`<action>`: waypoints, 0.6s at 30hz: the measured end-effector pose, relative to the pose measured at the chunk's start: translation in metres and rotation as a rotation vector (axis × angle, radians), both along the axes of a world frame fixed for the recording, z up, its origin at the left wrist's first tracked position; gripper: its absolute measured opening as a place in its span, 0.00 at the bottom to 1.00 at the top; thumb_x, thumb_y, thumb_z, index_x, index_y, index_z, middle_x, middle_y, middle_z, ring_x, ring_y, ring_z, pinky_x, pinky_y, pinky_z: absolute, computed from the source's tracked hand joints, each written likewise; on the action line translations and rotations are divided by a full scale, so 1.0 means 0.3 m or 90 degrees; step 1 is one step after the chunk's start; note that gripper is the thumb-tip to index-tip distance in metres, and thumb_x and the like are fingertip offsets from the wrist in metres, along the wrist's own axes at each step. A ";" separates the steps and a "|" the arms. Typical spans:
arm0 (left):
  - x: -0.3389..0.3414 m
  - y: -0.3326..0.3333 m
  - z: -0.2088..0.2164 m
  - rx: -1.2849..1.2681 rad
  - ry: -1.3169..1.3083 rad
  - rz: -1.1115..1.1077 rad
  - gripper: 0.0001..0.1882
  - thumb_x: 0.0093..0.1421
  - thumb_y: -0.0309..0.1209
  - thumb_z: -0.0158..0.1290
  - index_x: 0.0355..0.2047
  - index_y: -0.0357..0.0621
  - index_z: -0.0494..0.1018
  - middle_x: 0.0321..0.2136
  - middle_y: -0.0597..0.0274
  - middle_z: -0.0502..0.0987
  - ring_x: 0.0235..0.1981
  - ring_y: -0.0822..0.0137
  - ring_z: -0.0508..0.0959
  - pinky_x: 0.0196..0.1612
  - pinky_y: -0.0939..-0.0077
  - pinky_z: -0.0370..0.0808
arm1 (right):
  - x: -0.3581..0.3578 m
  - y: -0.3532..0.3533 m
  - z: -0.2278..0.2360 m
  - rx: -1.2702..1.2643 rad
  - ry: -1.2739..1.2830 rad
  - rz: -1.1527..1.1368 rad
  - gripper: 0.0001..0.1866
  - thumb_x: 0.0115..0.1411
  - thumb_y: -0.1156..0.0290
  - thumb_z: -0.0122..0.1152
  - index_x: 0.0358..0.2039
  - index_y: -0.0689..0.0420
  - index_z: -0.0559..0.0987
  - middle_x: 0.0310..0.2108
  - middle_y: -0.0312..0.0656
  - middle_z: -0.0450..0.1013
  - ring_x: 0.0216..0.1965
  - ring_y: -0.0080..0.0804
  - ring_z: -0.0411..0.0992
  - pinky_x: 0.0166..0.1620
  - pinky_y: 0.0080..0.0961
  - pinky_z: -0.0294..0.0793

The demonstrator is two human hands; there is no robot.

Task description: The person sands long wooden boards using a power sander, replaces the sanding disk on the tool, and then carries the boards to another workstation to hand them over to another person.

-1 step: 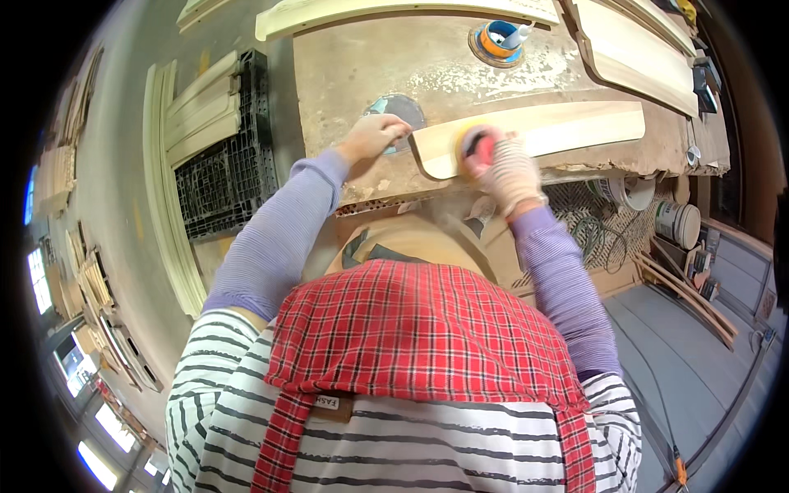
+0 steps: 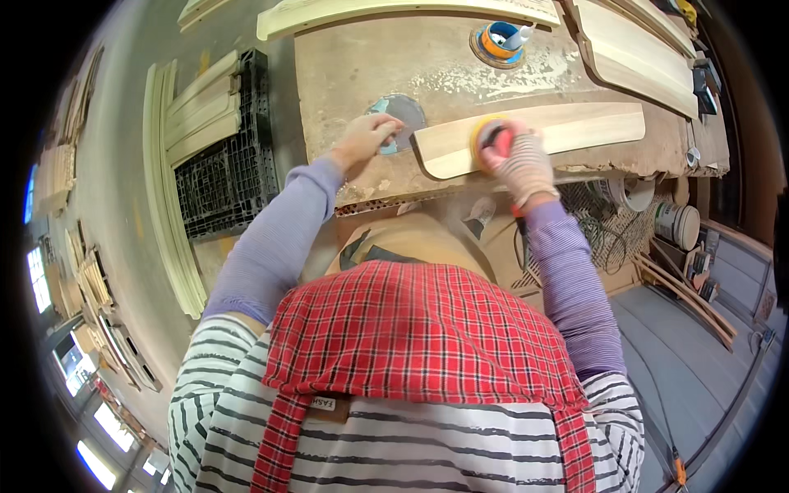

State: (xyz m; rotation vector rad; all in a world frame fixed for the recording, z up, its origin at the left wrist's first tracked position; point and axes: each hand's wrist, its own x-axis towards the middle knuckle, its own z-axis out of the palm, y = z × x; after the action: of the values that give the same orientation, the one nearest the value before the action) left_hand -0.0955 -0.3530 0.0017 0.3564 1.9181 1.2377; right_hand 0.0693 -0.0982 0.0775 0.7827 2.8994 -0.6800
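Observation:
A pale curved wooden board (image 2: 575,130) lies across the front of the workbench (image 2: 353,66). My right hand (image 2: 524,164), in a light glove, grips a power sander (image 2: 491,141) with a red and black body and a yellow rim. The sander sits on the left part of the board, blurred by motion. My left hand (image 2: 366,138) is bare, its fingers curled in with nothing visible in them. It hovers just left of the board's end, next to a round grey sanding disc (image 2: 403,111) with a bluish patch.
Behind the board stands an orange and blue tape roll (image 2: 499,45) with a white bottle in it. Long wooden panels (image 2: 633,57) lie at the bench's back right. A black pallet (image 2: 226,177) bearing boards is at left. Buckets (image 2: 678,223) and a cord are below right.
My right hand and the sander have moved a little to the right along the board. My left hand has drawn slightly left, away from the board's end.

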 end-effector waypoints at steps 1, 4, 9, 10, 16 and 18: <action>0.025 -0.033 0.032 0.021 -0.043 0.112 0.14 0.70 0.34 0.48 0.48 0.42 0.79 0.35 0.68 0.79 0.31 0.80 0.74 0.27 0.87 0.68 | -0.006 0.093 -0.051 0.020 0.020 -0.044 0.26 0.53 0.59 0.70 0.50 0.51 0.72 0.42 0.57 0.73 0.44 0.55 0.75 0.48 0.43 0.78; 0.039 -0.208 -0.021 0.063 0.021 0.332 0.13 0.71 0.33 0.47 0.49 0.43 0.77 0.30 0.71 0.76 0.24 0.83 0.69 0.23 0.88 0.64 | -0.136 0.071 -0.045 -0.086 0.046 -0.069 0.23 0.53 0.60 0.69 0.45 0.58 0.75 0.37 0.57 0.75 0.42 0.51 0.76 0.45 0.41 0.78; 0.042 -0.286 -0.055 0.101 0.019 0.422 0.13 0.72 0.34 0.47 0.50 0.42 0.76 0.30 0.71 0.76 0.22 0.84 0.69 0.23 0.90 0.63 | -0.144 -0.347 0.017 -0.075 -0.024 0.216 0.13 0.55 0.66 0.63 0.41 0.46 0.75 0.37 0.59 0.72 0.35 0.60 0.72 0.40 0.47 0.76; 0.041 -0.302 -0.047 0.106 0.022 0.429 0.13 0.73 0.34 0.46 0.50 0.42 0.75 0.30 0.71 0.76 0.22 0.84 0.68 0.22 0.90 0.63 | -0.122 -0.319 -0.001 -0.123 -0.032 0.272 0.15 0.55 0.66 0.64 0.43 0.45 0.75 0.40 0.58 0.72 0.38 0.60 0.73 0.42 0.46 0.77; 0.044 -0.350 -0.010 0.098 0.093 0.512 0.12 0.72 0.33 0.46 0.48 0.41 0.75 0.28 0.70 0.75 0.26 0.82 0.69 0.30 0.86 0.68 | -0.090 0.099 0.004 -0.023 0.057 -0.046 0.18 0.55 0.64 0.63 0.45 0.53 0.75 0.41 0.60 0.75 0.41 0.57 0.76 0.43 0.45 0.78; 0.038 -0.310 0.002 0.102 0.120 0.528 0.12 0.72 0.33 0.47 0.48 0.42 0.75 0.27 0.71 0.75 0.26 0.82 0.69 0.30 0.86 0.68 | -0.163 0.111 0.045 -0.055 -0.008 -0.016 0.18 0.54 0.65 0.62 0.45 0.54 0.75 0.41 0.60 0.75 0.41 0.57 0.76 0.43 0.45 0.78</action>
State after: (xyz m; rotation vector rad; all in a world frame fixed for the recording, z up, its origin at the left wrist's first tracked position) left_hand -0.0842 -0.4461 0.0023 -0.2992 2.2161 1.9435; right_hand 0.0204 -0.0651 0.0911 0.8125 2.8319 -0.7930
